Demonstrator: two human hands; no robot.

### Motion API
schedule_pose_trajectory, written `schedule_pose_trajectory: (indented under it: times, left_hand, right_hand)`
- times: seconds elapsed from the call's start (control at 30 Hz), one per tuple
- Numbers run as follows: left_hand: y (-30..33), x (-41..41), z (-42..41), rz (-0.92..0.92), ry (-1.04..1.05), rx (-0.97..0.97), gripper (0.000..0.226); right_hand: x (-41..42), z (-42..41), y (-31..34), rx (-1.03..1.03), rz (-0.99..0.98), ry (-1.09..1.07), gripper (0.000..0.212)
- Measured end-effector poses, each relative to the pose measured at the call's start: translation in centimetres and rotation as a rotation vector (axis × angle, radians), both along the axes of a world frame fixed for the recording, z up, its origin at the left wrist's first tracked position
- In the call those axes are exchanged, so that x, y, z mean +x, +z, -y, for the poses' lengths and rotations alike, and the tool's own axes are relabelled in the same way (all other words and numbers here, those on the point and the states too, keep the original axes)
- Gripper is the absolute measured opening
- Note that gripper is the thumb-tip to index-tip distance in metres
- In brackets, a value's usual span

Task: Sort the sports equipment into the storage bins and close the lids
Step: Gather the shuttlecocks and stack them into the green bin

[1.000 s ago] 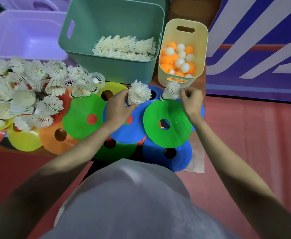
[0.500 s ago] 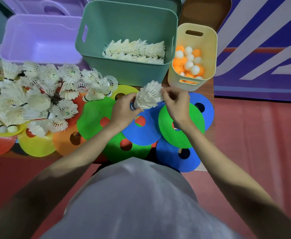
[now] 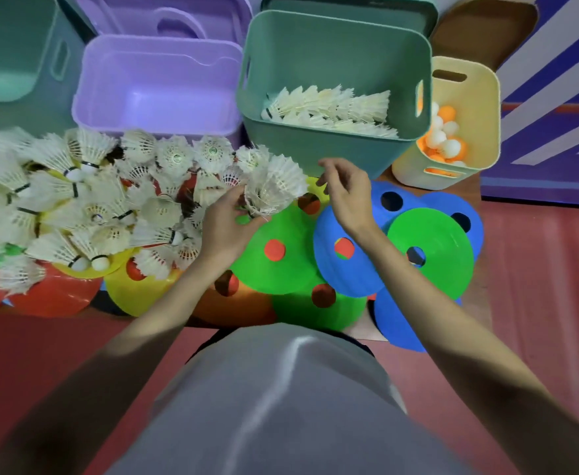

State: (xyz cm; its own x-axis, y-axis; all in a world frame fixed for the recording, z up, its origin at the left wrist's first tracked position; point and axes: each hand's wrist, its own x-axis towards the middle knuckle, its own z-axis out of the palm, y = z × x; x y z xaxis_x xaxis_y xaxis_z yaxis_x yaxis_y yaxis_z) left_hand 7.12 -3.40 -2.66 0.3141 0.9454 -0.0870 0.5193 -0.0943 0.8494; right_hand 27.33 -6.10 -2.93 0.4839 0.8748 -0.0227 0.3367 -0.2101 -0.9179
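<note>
My left hand (image 3: 226, 222) grips a nested stack of white shuttlecocks (image 3: 274, 186) by the cork end, feathers pointing up and right. My right hand (image 3: 346, 197) hovers just right of the stack, fingers spread, holding nothing. A pile of loose shuttlecocks (image 3: 86, 204) lies to the left on flat disc cones. The green bin (image 3: 336, 46) behind my hands holds rows of shuttlecocks. The purple bin (image 3: 158, 94) to its left has nothing in it. The yellow bin (image 3: 483, 108) at the right holds orange and white ping-pong balls.
Coloured disc cones overlap in front of me: green (image 3: 281, 265), blue (image 3: 349, 269), yellow (image 3: 134, 293), red (image 3: 51, 296). A teal bin (image 3: 10, 53) stands far left. Purple lid (image 3: 178, 18) and green lid (image 3: 349, 8) lean behind the bins. Red floor lies to the right.
My right hand pushed its shuttlecock onto the stack in my left hand and let go. Both hands and the stack have shifted left toward the loose pile.
</note>
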Motion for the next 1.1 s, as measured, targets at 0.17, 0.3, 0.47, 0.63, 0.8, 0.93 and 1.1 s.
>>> schedule_pose_trajectory:
  times: [0.17,0.3,0.47,0.63,0.8,0.93,1.1]
  left_hand:
    - [0.7,-4.1,-2.3,0.021,0.022,0.005,0.047]
    - [0.7,-6.2,-3.8,-0.006,0.002,-0.009,0.045]
    - [0.8,-7.2,-4.8,-0.006,-0.041,-0.047,0.042]
    - [1.0,-6.9,-5.7,0.005,-0.076,-0.069,0.036]
    - [0.9,-7.2,-6.6,-0.017,-0.104,-0.013,0.035]
    - [0.9,-7.2,-7.0,-0.032,-0.126,0.035,0.034]
    - [0.7,-7.0,-7.3,-0.023,-0.145,0.078,0.035]
  right_hand:
    - [-2.0,-2.2,-1.9,-0.142,0.308,0.174,0.037]
    - [-3.6,-3.3,-2.8,-0.256,0.523,0.293,0.048]
    - [-4.4,-3.5,-3.2,-0.351,0.590,0.266,0.034]
    - [-4.4,-2.9,-3.3,-0.430,0.659,0.173,0.020]
    - [-5.1,-1.8,-1.2,-0.152,0.464,-0.094,0.024]
    - [-7.0,-1.7,3.0,0.162,0.256,-0.168,0.008]
    - [-9.0,-2.1,4.0,0.159,0.289,0.043,0.019]
